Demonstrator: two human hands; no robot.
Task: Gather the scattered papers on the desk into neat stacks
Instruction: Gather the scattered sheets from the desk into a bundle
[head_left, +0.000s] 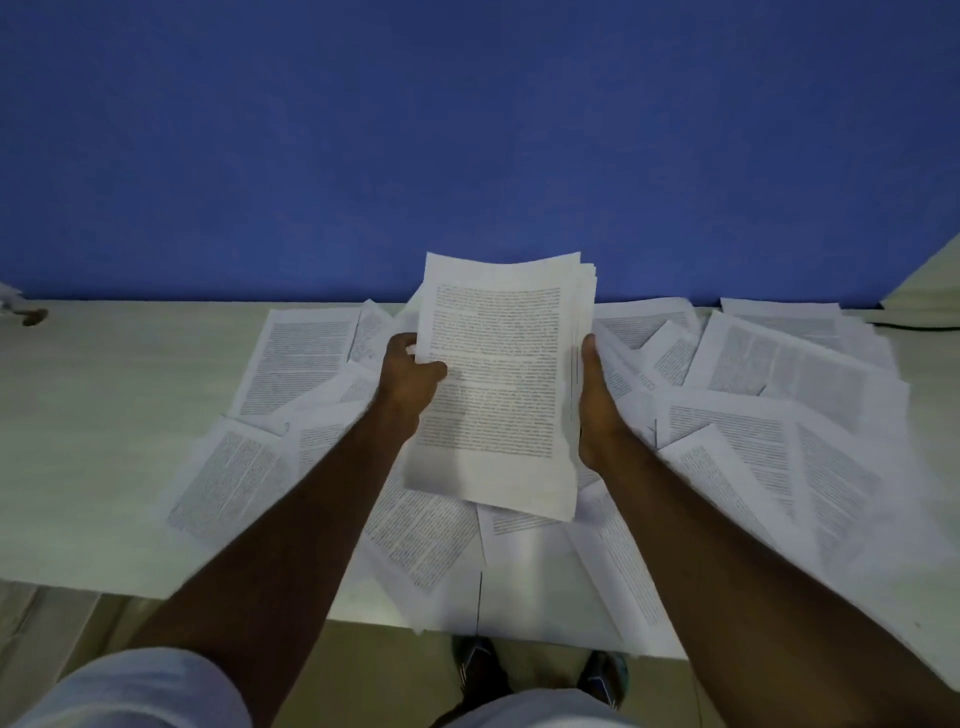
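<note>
The bundle of printed sheets (501, 384) was held up off the desk, tilted toward the person, its top edge fanned unevenly at the upper right corner, so it was not yet squared. The left hand (410, 382) gripped its left edge, thumb curled over the printed face and fingers behind. The right hand (597, 405) lay flat along the right edge with the thumb straight up the side, pressing inward; its fingers were hidden behind the paper. That two-sided hold looked meant to push the edges into line, and to me the person was midway through jogging a first stack.

Under and around the bundle the scattered papers (753, 410) lay overlapping at all angles on the pale desk (93, 415), thickest to the right and in the middle. Several sheets hung over the near edge of the desk, above the person's shoes (483, 670); those could slide off if brushed by a forearm. The bare stretch of desk to the left looked the best room for setting down a finished stack. The blue partition (467, 130) closed off the far edge, so nothing could be pushed away beyond it. A small dark object (34, 316), too blurred to name, sat at the far left, and another pale surface (930, 291) showed at the right edge.
</note>
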